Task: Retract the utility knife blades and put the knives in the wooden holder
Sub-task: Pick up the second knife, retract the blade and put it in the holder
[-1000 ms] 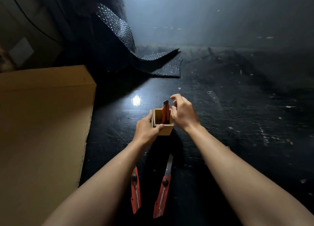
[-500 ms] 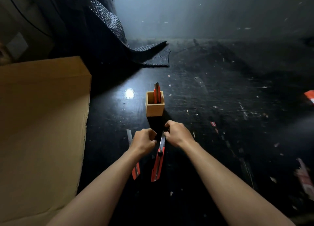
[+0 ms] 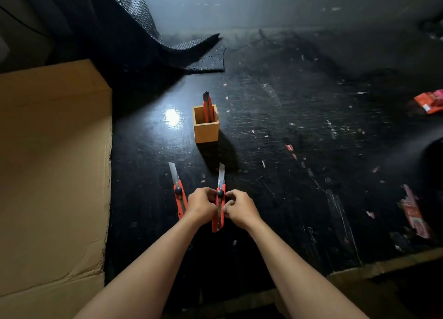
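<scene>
One knife sits in the holder mid-worktop. We grip the second knife with left hand and right hand, both closed on it, blade out. Third knife lies just left, blade out too. Two left to go.

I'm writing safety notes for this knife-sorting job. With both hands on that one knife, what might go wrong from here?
1. The held knife has its blade out, pointing toward the wooden holder; the left hand and right hand grip close beside the slider, so a slip could cut a finger.
2. The second knife lies just left of the left hand with its blade also exposed; a careless reach might brush it.
</scene>
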### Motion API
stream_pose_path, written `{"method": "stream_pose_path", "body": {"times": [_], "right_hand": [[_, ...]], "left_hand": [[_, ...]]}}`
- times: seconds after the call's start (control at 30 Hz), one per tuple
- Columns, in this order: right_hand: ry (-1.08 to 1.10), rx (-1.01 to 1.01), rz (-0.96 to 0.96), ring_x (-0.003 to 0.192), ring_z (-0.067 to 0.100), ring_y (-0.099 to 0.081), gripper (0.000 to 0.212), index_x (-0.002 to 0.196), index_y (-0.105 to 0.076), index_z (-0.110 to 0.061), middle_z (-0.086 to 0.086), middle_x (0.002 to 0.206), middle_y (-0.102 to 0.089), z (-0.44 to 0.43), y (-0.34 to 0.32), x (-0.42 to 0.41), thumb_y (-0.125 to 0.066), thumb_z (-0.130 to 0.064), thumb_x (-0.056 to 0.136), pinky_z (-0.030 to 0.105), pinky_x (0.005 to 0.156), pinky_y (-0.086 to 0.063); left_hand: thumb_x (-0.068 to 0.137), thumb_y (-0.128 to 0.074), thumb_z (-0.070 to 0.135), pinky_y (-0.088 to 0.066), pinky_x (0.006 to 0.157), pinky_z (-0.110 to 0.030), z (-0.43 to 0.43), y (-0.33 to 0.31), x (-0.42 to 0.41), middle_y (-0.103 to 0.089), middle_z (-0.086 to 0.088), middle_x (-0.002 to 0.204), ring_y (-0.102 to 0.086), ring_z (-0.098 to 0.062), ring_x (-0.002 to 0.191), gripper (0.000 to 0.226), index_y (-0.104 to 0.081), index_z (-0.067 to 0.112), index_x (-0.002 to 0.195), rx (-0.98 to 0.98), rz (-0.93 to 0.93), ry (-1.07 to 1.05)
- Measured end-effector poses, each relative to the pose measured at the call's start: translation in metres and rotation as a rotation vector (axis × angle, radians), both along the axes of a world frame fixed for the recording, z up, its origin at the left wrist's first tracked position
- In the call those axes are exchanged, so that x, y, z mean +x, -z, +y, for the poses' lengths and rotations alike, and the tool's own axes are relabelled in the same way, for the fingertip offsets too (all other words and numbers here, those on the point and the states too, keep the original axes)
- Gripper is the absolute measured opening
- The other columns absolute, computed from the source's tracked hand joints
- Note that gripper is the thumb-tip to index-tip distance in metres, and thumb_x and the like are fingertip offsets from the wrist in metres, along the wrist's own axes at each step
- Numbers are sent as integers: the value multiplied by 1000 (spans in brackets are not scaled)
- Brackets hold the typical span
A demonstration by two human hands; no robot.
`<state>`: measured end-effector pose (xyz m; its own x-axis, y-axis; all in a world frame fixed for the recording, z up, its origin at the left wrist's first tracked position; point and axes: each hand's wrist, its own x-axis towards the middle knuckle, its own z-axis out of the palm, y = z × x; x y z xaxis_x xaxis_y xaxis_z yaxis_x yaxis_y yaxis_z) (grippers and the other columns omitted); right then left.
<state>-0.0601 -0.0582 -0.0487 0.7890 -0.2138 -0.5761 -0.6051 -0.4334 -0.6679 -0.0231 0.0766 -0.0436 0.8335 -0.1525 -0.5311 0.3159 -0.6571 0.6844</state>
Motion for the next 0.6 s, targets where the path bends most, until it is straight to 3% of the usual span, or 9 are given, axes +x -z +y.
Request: {"method": "stream_pose_path", "body": {"times": [0.13, 0.2, 0.3, 0.37, 0.5, 0.6], "right_hand": [[44, 130, -16, 78, 19, -76, 35, 105, -69, -25, -2, 72, -72, -7, 0, -13, -71, -1, 80, 51, 83, -63], [90, 198, -51, 86, 21, -77, 35, 99, -68, -26, 3, 81, -77, -12, -5, -16, -74, 1, 77, 54, 85, -62], [121, 254, -139, 93, 21, -77, 33, 105, -67, -19, 8, 96, -79, -18, -29, -16, -74, 5, 83, 50, 85, -63], [112, 275, -209, 95, 20, -76, 31, 109, -66, -16, 6, 101, -77, -23, -53, -12, -72, 5, 87, 46, 82, -65], [58, 302, -363, 93, 20, -77, 27, 114, -64, -10, 8, 104, -76, -32, -102, -1, -69, 4, 91, 38, 76, -66], [15, 267, -465, 92, 22, -77, 25, 114, -64, -10, 9, 103, -76, -35, -135, 9, -68, 2, 92, 38, 76, -66]], "left_hand": [[70, -86, 8, -62, 89, -32, 1, 1, -13, -82, 3, 96, -76, -7, 92, 43, -78, 22, 111, -154, 40, -70], [72, -82, 0, -64, 89, -37, 1, -4, -14, -82, 3, 95, -78, -11, 92, 45, -78, 22, 111, -230, 58, -87], [76, -76, -8, -64, 87, -42, 3, -22, -10, -81, -2, 102, -78, -18, 97, 47, -76, 19, 114, -344, 43, -89], [83, -72, -8, -65, 81, -35, 4, -41, -7, -79, -5, 108, -77, -21, 100, 46, -74, 20, 119, -425, 22, -73], [88, -67, -13, -64, 76, -38, 5, -83, 2, -76, -16, 113, -78, -28, 95, 46, -70, 16, 123, -601, 6, -99], [88, -67, -14, -64, 75, -38, 6, -116, 9, -79, -12, 109, -79, -24, 90, 45, -69, 13, 124, -687, -23, -94]]}}
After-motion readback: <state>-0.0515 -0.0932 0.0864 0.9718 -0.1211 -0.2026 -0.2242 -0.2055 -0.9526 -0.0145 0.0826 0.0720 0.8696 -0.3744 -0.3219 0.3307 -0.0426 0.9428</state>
